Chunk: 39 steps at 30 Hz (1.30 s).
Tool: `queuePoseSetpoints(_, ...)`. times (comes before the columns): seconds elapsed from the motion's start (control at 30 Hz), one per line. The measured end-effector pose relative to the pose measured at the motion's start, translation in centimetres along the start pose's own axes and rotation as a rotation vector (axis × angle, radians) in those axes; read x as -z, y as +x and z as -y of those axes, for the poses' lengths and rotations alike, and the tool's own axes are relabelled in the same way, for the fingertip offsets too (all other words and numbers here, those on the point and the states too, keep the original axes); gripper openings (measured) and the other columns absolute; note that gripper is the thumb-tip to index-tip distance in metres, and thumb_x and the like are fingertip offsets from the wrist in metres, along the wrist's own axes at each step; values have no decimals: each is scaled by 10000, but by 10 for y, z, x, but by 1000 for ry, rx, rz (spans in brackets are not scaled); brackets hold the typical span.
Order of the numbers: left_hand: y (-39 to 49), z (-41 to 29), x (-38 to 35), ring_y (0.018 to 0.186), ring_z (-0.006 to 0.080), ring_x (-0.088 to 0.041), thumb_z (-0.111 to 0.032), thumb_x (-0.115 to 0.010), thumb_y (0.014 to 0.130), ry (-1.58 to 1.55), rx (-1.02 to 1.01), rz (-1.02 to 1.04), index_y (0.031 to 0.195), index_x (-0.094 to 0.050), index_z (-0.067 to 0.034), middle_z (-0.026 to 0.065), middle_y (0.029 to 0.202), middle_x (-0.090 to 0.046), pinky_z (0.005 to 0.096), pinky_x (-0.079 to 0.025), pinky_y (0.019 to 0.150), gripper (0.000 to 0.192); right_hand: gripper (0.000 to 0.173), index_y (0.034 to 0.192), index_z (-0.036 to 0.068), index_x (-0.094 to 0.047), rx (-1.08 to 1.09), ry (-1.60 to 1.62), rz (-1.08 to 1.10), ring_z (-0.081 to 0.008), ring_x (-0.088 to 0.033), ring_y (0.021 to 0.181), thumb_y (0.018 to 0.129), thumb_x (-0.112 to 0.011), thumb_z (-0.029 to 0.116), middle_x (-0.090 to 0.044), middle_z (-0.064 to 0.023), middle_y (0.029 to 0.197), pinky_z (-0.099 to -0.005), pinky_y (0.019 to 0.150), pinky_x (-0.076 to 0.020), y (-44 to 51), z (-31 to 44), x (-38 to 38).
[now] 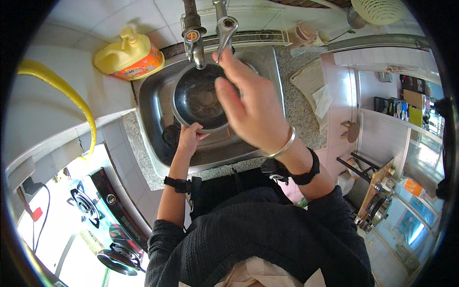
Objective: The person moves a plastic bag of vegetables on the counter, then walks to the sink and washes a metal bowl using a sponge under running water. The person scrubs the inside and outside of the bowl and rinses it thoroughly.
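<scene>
A dark round metal pan [200,97] sits in the stainless-steel sink [211,150]. At the pan's near rim, my left hand [190,138] grips the edge with the thumb on top. My right hand [251,104], with a bangle at the wrist, is raised over the pan's right side, thumb and index finger apart. Its index fingertip is at the lower end of a chrome tap lever [225,34]; whether they touch I cannot tell. Left of that lever, a chrome tap [195,50] has its spout over the pan's far rim. No water stream is plain to see.
A yellow detergent jug [129,57] stands behind the sink's left corner. A cloth [310,93] lies on the granite counter at right. A yellow hose [80,102] hangs at left above a gas stove [104,211] with a small pan [118,260]. A clear rack [258,36] is behind the taps.
</scene>
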<state>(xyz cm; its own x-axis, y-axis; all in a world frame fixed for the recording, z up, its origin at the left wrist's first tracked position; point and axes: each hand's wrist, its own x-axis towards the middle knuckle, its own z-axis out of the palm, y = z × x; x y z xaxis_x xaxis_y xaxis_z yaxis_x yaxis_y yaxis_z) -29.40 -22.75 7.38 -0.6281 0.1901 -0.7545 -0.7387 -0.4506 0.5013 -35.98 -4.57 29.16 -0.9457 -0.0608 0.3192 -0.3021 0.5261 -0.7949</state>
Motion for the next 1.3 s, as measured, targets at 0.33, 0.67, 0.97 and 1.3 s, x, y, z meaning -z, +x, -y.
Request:
queuePoseSetpoints(0.33, -34, -48, 79, 853, 241, -593, 17, -494, 735, 239, -292, -445, 1260, -351, -33, 133, 1069, -498, 369, -599, 670, 546, 328, 1163, -4, -558, -388, -267, 775, -336, -577, 1067, 847, -504, 63, -605, -188, 1131, -406, 912, -480, -136, -193, -115)
queuePoseSetpoints(0.67, -93, -75, 114, 734, 175, -607, 14, -502, 740, 349, -221, -544, 1181, -431, -45, 84, 939, -580, 299, -530, 582, 451, 465, 1360, 106, -436, 125, -594, 996, -332, -305, 1348, 914, -505, 218, -363, -156, 1418, -515, 1030, -354, -166, -184, -292)
queuePoseSetpoints(0.97, -84, -46, 124, 796, 222, -631, 37, -494, 742, 246, -128, -366, 1181, -418, -3, 116, 966, -569, 327, -581, 643, 447, 415, 1049, 35, -525, -433, -259, 433, -371, -474, 1044, 716, -726, 178, -492, -196, 1094, -469, 912, -397, -149, -197, -199)
queuePoseSetpoints(1.3, -43, 19, 29, 847, 272, -596, 37, -459, 768, 157, 23, -114, 1316, -250, -97, 122, 1018, -484, 422, -606, 678, 601, 492, 1156, 56, -479, -135, -553, 678, -411, -510, 978, 729, -711, 134, -452, -216, 1082, -474, 823, -469, -111, -147, -126)
